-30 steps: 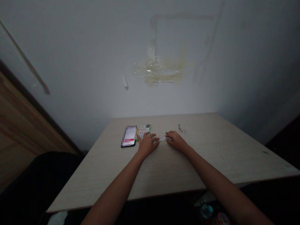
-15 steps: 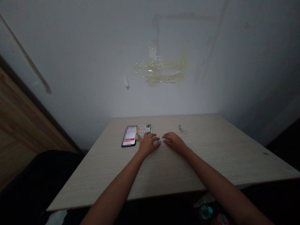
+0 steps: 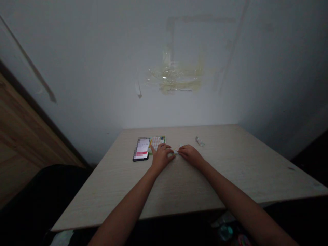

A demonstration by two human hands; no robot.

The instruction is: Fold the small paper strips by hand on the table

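Observation:
Between my two hands, on the table, is a small pale piece of paper [image 3: 176, 150], partly covered by fingers. My left hand [image 3: 161, 156] pinches its left end with thumb and fingertips. From the other side, my right hand [image 3: 191, 154] has its fingers pressed together on the right end. A printed card or booklet [image 3: 157, 140] with rows of small pictures lies just beyond my left hand, which covers its lower part. Beside the card is a phone [image 3: 142, 149] with a lit screen, partly pixelated.
A crumpled wrapper [image 3: 199, 141] lies beyond my right hand. The pale wooden table [image 3: 179, 191] meets a wall [image 3: 179, 109] bearing old clear tape [image 3: 179, 80]. Below the front edge on the right, a bottle [image 3: 226, 232] shows dimly. Wooden boards [image 3: 23, 136] stand at left.
My fingers have shifted slightly on the paper, and the left fingers have drawn in a little. The paper's visible part now looks slanted. The phone, card and wrapper stay put.

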